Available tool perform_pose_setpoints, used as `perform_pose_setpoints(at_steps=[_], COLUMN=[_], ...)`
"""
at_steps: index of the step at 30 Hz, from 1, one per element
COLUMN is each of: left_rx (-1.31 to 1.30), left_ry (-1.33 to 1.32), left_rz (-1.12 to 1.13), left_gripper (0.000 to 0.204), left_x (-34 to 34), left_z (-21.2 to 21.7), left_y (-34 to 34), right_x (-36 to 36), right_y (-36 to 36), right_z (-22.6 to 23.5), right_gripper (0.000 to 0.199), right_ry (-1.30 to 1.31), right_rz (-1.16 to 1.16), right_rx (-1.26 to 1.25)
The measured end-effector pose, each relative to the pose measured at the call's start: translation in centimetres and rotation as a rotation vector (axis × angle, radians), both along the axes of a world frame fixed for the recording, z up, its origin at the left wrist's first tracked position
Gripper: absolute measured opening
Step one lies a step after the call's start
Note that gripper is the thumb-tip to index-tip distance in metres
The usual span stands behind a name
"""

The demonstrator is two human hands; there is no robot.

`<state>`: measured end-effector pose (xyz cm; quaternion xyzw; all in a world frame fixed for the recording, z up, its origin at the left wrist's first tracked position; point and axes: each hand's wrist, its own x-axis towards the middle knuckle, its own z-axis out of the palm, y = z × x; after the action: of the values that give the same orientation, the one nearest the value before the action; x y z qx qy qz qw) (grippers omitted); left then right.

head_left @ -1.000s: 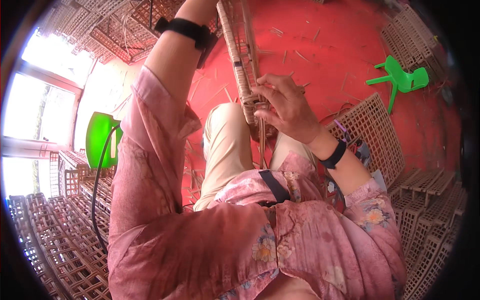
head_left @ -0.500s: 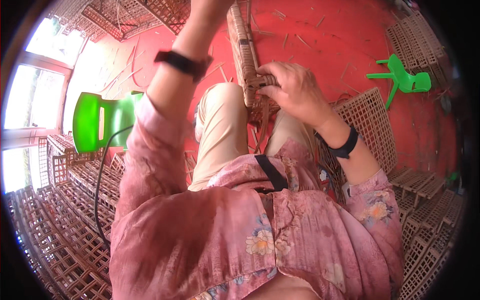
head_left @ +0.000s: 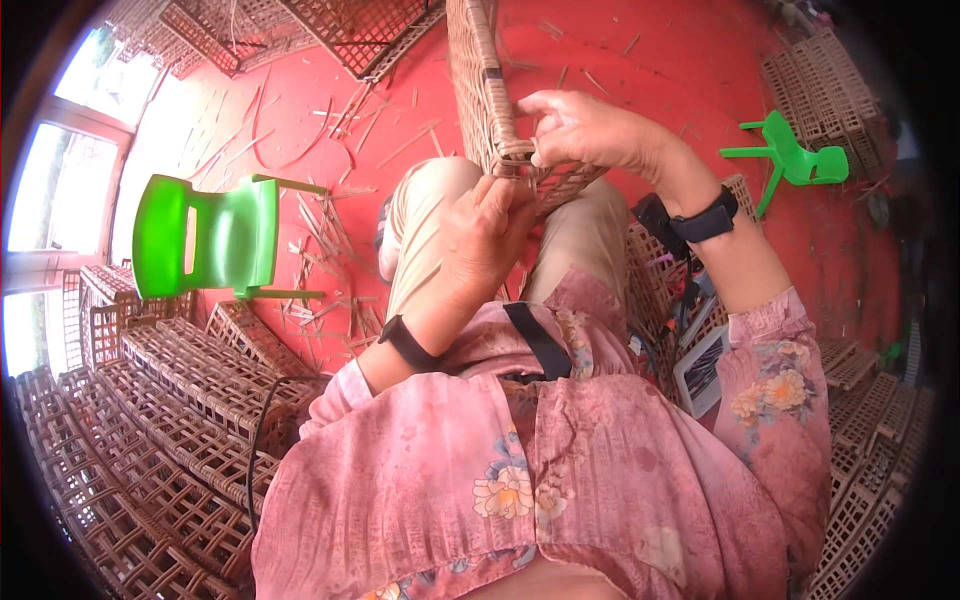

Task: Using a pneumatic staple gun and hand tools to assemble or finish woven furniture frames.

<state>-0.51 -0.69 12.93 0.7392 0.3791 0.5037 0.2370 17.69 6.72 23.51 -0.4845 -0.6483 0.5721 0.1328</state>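
Note:
A brown woven wicker basket [head_left: 478, 85] stands between my knees, its long side running away from me and its near corner close to my lap. My left hand [head_left: 485, 235] is closed at that near corner, fingers pinched together; what lies between the fingertips is hidden. My right hand [head_left: 595, 132] bends over the corner from the right. Its thumb and curled fingers are at the woven rim, and the index finger arches up beside the basket wall.
A green plastic chair [head_left: 225, 240] stands at the left, another green chair [head_left: 795, 155] at the far right. Wicker baskets [head_left: 190, 370] are stacked at the left, with more woven pieces [head_left: 825, 95] at the right. Loose strips [head_left: 325, 235] litter the red floor [head_left: 640, 60].
My left hand has come down from the far upper side to the basket's near corner. My right hand has shifted slightly up, its index finger lifting. The basket has turned slightly.

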Motion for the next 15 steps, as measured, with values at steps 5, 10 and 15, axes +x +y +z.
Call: perform_pose_setpoints(at_steps=[5,10,15], left_rx=[0.072,-0.365,-0.554], left_ry=[-0.038,-0.094,-0.279], left_rz=[0.131,0.083,0.112], left_gripper=[0.016,0.018,0.024], left_x=[1.1,2.1,2.8], left_z=[-0.7,0.1,0.0], left_y=[-0.1,-0.5,0.3], right_x=[-0.1,-0.3,-0.5], right_y=[1.1,1.0,0.6], right_z=[-0.8,-0.8,-0.7], right_gripper=[0.047,0.021,0.026], right_ry=[0.003,0.152,0.219], right_rz=[-0.039,-0.025,-0.026], right_rx=[-0.006,-0.085,-0.028])
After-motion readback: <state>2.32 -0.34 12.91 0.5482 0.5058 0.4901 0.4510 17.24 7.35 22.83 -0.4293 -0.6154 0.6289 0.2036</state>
